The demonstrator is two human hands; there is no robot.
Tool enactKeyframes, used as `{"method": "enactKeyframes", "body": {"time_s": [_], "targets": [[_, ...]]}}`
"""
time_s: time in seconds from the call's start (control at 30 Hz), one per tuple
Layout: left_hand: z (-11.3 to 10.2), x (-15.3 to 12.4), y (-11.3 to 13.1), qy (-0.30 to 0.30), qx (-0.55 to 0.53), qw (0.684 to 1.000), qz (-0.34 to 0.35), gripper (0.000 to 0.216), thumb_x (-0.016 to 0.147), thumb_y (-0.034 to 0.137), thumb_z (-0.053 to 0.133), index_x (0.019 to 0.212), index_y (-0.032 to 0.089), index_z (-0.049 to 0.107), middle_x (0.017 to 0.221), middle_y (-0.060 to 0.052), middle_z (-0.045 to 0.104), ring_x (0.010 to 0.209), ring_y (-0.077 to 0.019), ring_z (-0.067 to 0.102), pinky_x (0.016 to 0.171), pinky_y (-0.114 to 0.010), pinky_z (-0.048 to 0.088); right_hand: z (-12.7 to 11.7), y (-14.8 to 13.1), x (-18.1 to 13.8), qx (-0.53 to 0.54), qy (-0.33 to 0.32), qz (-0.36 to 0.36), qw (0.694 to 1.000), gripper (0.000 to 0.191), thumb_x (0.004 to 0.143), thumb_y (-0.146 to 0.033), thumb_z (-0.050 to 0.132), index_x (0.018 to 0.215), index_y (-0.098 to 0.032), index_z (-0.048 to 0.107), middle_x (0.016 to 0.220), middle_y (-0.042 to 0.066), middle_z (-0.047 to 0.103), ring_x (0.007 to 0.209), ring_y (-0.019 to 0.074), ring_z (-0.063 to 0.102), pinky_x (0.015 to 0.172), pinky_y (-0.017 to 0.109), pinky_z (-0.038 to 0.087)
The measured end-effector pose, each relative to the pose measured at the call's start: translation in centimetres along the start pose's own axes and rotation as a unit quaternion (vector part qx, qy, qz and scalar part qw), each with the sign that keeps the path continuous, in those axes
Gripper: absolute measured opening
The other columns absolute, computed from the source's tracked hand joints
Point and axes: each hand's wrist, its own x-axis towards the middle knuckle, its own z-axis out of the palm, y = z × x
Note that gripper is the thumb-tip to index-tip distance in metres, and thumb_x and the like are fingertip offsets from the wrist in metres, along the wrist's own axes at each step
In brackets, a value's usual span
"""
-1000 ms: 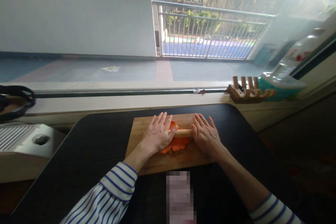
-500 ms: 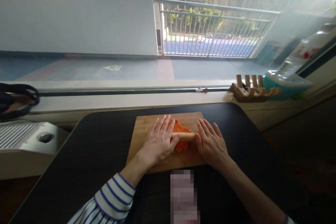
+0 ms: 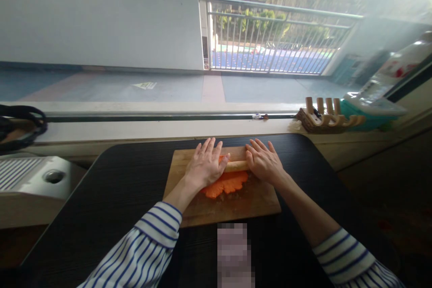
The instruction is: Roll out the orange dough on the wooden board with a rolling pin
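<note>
A wooden board (image 3: 236, 204) lies on a black table (image 3: 111, 202). On it a flat sheet of orange dough (image 3: 225, 183) is spread out. A pale wooden rolling pin (image 3: 236, 166) lies across the far edge of the dough. My left hand (image 3: 205, 165) rests flat on the pin's left end with fingers stretched out. My right hand (image 3: 265, 162) lies flat on its right end, fingers also extended. Most of the pin is hidden under both palms.
A window sill runs behind the table, with a wooden rack (image 3: 326, 117) and a teal container (image 3: 367, 110) at the right. A white appliance (image 3: 30, 180) stands left of the table, a black-handled item (image 3: 20, 123) above it. The table's near edge carries a blurred patch.
Both hands rolled the pin toward me over the dough, then pushed it away to the far edge. More of the flattened orange dough now shows in front of the pin.
</note>
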Motion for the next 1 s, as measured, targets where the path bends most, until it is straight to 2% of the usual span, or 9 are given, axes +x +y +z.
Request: {"method": "enactKeyframes", "body": {"time_s": [0.17, 0.37, 0.6, 0.77, 0.9, 1.0], "targets": [[-0.1, -0.3, 0.1, 0.006, 0.006, 1.0, -0.001, 0.062, 0.096, 0.051, 0.024, 0.142, 0.012, 0.039, 0.149, -0.017, 0.035, 0.141, -0.0262, 0.027, 0.114, -0.048, 0.023, 0.2, 0.0, -0.1, 0.01, 0.001, 0.005, 1.0, 0.048, 0.096, -0.03, 0.026, 0.135, -0.017, 0.05, 0.145, 0.009, 0.044, 0.137, 0.0243, 0.033, 0.111, 0.055, 0.022], [-0.4, -1.9, 0.8, 0.001, 0.017, 1.0, 0.022, 0.064, 0.096, 0.052, 0.024, 0.142, 0.011, 0.04, 0.149, -0.017, 0.037, 0.14, -0.0279, 0.028, 0.114, -0.048, 0.022, 1.1, -0.5, -3.3, 0.005, 0.071, 0.003, 0.997, 0.05, 0.098, -0.031, 0.021, 0.139, -0.012, 0.044, 0.144, 0.01, 0.044, 0.137, 0.0229, 0.033, 0.114, 0.05, 0.017], [-1.0, -3.4, 1.2, -0.01, 0.024, 0.999, 0.047, 0.063, 0.096, 0.051, 0.025, 0.142, 0.012, 0.039, 0.15, -0.016, 0.035, 0.141, -0.0264, 0.026, 0.115, -0.047, 0.02, 0.9, -1.4, -6.1, 0.0, 0.095, 0.0, 0.995, 0.05, 0.099, -0.033, 0.023, 0.138, -0.01, 0.046, 0.144, 0.011, 0.044, 0.137, 0.0242, 0.033, 0.114, 0.047, 0.016], [-0.9, -4.9, 1.4, 0.014, 0.022, 0.997, 0.067, 0.06, 0.096, 0.05, 0.027, 0.142, 0.012, 0.039, 0.152, -0.014, 0.032, 0.142, -0.0254, 0.024, 0.116, -0.046, 0.019, 1.0, -2.0, -7.9, 0.014, 0.115, -0.003, 0.993, 0.048, 0.1, -0.033, 0.026, 0.136, -0.011, 0.048, 0.142, 0.011, 0.046, 0.135, 0.0241, 0.037, 0.114, 0.045, 0.018], [-0.5, -5.8, 1.2, 0.032, 0.012, 0.996, 0.084, 0.063, 0.095, 0.052, 0.032, 0.142, 0.011, 0.039, 0.15, -0.015, 0.036, 0.14, -0.0267, 0.029, 0.115, -0.047, 0.022, 1.3, -1.7, -9.1, 0.041, 0.144, -0.035, 0.988, 0.043, 0.099, -0.032, 0.032, 0.134, -0.015, 0.05, 0.139, 0.009, 0.051, 0.131, 0.0217, 0.043, 0.113, 0.041, 0.019], [-0.4, -6.1, 1.0, 0.048, -0.014, 0.994, 0.094, 0.058, 0.093, 0.051, 0.041, 0.136, 0.013, 0.048, 0.144, -0.015, 0.045, 0.135, -0.0266, 0.037, 0.114, -0.047, 0.026, 1.6, -1.0, -9.4, 0.074, 0.166, -0.074, 0.981, 0.037, 0.099, -0.033, 0.037, 0.129, -0.018, 0.054, 0.13, 0.008, 0.06, 0.122, 0.0206, 0.051, 0.109, 0.04, 0.025]]}}
